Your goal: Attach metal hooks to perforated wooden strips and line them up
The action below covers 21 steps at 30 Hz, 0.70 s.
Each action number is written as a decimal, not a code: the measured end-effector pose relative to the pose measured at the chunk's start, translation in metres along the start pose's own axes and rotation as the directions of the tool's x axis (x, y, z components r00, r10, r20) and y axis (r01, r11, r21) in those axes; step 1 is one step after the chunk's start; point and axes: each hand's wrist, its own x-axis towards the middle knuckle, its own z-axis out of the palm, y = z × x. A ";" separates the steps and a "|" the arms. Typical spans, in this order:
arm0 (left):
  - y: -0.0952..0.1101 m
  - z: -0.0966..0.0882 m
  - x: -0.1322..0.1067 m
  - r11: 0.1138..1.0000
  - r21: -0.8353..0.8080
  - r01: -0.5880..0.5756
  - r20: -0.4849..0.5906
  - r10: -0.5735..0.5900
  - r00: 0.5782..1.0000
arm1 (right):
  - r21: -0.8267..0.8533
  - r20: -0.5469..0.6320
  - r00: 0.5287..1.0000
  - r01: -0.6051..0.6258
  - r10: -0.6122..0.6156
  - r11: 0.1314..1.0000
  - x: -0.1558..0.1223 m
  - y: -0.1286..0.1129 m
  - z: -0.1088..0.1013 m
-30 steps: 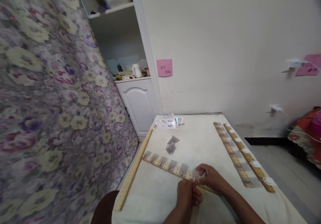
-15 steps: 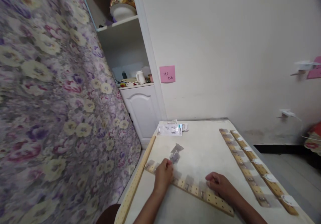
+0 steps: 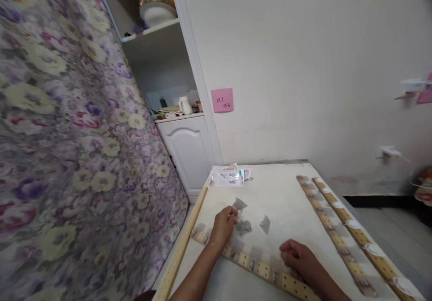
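Observation:
My left hand (image 3: 224, 224) is held above the table with its fingers pinched together. What they hold, if anything, is too small to make out. Close to those fingertips lie loose clear plastic pieces with small metal clips (image 3: 243, 227). Another clear clip piece (image 3: 265, 224) rests alone, between my two hands. Below both hands a wooden strip with holes (image 3: 245, 259) runs slantwise, with clear clip pieces set along it at intervals. My right hand (image 3: 299, 259) is over the strip's right part, fingers curled in and partly hidden from view.
Two more wooden strips lie along the right side, one with clear pieces (image 3: 326, 221) and one with white round pieces (image 3: 358, 235). A bare holed wooden strip (image 3: 184, 242) follows the left edge. Printed packages (image 3: 227, 177) are at the back of the white table (image 3: 280, 188). A floral curtain (image 3: 77, 157) hangs left.
My left hand has lifted off the strip toward the loose clear pieces. A single clear piece now shows on the table between my hands. The right hand stays near the strip; the view has shifted slightly.

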 end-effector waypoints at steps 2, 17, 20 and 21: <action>-0.006 -0.003 0.000 1.000 -0.002 0.010 -0.021 -0.010 1.000 | -0.003 0.008 1.000 0.000 0.000 1.000 0.000 -0.001 0.000; 0.041 0.046 -0.021 0.931 0.302 -0.202 0.104 0.179 0.978 | 0.003 -0.022 1.000 0.007 -0.007 1.000 0.004 0.001 0.003; 0.056 0.071 -0.023 0.894 0.397 -0.208 0.127 0.171 0.977 | 0.001 -0.031 0.999 0.009 -0.009 1.000 0.005 0.000 0.004; 0.059 0.077 -0.023 0.885 0.422 -0.198 0.128 0.158 0.979 | 0.007 -0.030 0.999 0.012 -0.012 1.000 0.005 -0.001 0.004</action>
